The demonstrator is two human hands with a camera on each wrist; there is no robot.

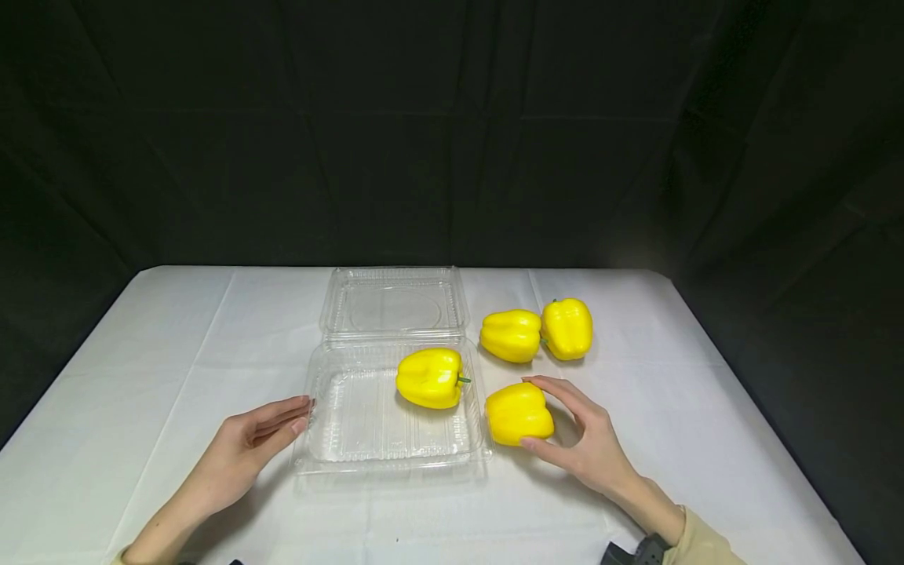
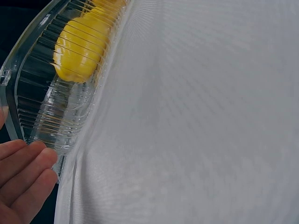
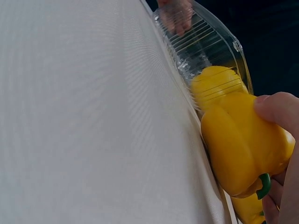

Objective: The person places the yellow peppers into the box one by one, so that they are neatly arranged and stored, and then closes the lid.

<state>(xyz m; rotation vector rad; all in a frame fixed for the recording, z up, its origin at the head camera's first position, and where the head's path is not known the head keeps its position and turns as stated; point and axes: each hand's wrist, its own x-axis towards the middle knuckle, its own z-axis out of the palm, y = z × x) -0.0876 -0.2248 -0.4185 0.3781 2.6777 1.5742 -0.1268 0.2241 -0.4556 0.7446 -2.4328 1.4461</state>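
- Yellow bell pepper (image 1: 514, 416), smooth, glossy and bluntly lobed, is in the grasp of my right hand (image 1: 595, 446), just right of the clear plastic tray (image 1: 356, 428); whether it touches the cloth beneath, I cannot tell.
- My right thumb presses its near side and my fingers bend round its far side; in the right wrist view its short, hooked green stem (image 3: 264, 186) sits close to my fingers.
- My left hand (image 1: 236, 455) lies unclenched, fingers extended together, their tips at the left wall of the tray.
- That tray is thin and transparent, rectangular with rounded corners, ribbed up the walls and ridged across the floor, catching small bright glints. Its hinged lid (image 1: 395, 308) lies back beyond it, with an oval outline moulded into the panel.
- Inside the tray, toward the far right, a second bell pepper (image 1: 427, 378) rests on its side, its stem pointing right.
- Beyond my right hand, a third bell pepper (image 1: 510, 336) lies on its side, its stem end toward the plump fourth bell pepper (image 1: 567, 329) just beside it.
- Everything stands on a matte white tablecloth (image 1: 706, 439) with fold creases; soft, wrinkled black drapes (image 1: 452, 141) hang behind.
- Beige cloth sleeve (image 1: 699, 541) covers my right forearm, beside a dark wrist device (image 1: 648, 549).
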